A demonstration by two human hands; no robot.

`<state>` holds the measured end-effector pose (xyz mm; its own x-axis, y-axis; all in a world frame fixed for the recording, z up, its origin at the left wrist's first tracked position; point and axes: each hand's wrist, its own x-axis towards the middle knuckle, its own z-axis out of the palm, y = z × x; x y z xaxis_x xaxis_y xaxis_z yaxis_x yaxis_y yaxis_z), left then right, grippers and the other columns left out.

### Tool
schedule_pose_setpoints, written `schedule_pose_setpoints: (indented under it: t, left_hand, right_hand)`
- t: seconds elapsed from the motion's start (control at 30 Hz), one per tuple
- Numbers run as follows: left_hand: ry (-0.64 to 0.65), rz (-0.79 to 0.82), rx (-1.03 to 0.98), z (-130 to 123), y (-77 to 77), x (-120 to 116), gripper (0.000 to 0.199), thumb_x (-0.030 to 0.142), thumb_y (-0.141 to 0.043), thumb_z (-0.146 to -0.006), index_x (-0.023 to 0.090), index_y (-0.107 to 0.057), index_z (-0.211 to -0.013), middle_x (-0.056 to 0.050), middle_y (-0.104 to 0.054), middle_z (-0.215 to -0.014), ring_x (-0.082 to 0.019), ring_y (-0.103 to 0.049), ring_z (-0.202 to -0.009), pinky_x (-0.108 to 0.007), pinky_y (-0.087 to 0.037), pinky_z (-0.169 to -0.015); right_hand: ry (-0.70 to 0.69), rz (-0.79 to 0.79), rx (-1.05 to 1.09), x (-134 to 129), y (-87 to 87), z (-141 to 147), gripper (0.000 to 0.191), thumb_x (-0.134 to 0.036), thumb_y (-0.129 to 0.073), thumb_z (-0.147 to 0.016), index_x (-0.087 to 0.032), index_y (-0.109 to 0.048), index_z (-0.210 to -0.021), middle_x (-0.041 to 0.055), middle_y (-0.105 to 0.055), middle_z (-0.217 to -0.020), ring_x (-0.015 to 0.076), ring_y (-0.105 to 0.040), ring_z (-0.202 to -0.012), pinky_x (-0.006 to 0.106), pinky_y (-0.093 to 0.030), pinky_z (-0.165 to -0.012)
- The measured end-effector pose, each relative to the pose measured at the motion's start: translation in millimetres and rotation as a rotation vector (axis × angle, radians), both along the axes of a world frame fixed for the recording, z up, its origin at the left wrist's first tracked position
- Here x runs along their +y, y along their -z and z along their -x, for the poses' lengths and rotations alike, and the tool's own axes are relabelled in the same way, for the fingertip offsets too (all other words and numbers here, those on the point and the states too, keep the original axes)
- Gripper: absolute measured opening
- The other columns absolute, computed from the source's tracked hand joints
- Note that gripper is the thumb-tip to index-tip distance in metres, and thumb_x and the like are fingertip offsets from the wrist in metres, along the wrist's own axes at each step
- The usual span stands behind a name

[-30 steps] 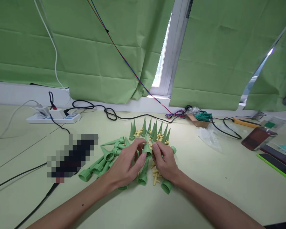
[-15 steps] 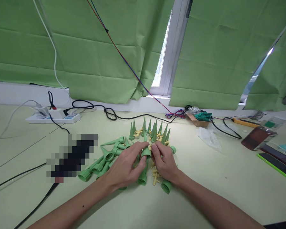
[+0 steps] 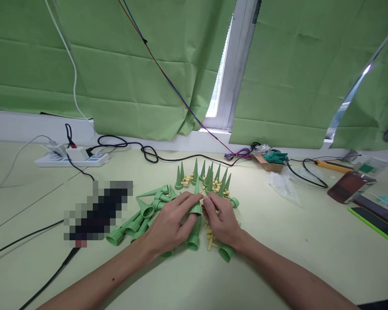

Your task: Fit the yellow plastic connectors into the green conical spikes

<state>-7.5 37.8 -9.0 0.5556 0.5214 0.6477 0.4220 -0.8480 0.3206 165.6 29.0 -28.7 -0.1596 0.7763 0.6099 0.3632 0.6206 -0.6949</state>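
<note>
Green cone (image 3: 196, 209), open base now turned from view, is pinched in left hand (image 3: 172, 220), yellow fitting (image 3: 201, 199) in right hand (image 3: 223, 216).

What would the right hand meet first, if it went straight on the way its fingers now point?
Most likely the green cone held in the left hand, just beyond the fingertips of the right hand. Depth is unclear here, so I cannot tell whether they touch it.
</note>
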Motion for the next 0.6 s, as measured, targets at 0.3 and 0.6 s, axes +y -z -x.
schedule_pose_setpoints:
  t: [0.3,0.6]
  left_hand:
    - [-0.026,-0.068,-0.003,0.6,2.3,2.2,0.042,0.007,-0.042,-0.086,0.021,-0.055,-0.124,-0.008,-0.063,-0.105,-0.019,-0.064,-0.092,-0.028,-0.053,-0.075]
    - [-0.05,-0.155,0.024,2.2,3.9,4.8,0.041,0.006,-0.044,-0.083,0.02,-0.057,-0.12,-0.008,-0.064,-0.102,-0.018,-0.064,-0.087,-0.027,-0.053,-0.07]
  right_hand:
    - [-0.019,-0.002,-0.015,0.0,1.4,-0.2,0.034,-0.032,-0.035,-0.101,-0.022,-0.034,-0.068,-0.0039,-0.041,-0.058,0.0114,-0.037,-0.052,0.027,-0.029,-0.053]
    - [-0.017,0.002,-0.038,0.3,0.9,0.1,0.036,-0.033,-0.035,-0.101,-0.022,-0.033,-0.067,-0.0044,-0.038,-0.057,0.0111,-0.034,-0.052,0.027,-0.028,-0.053]
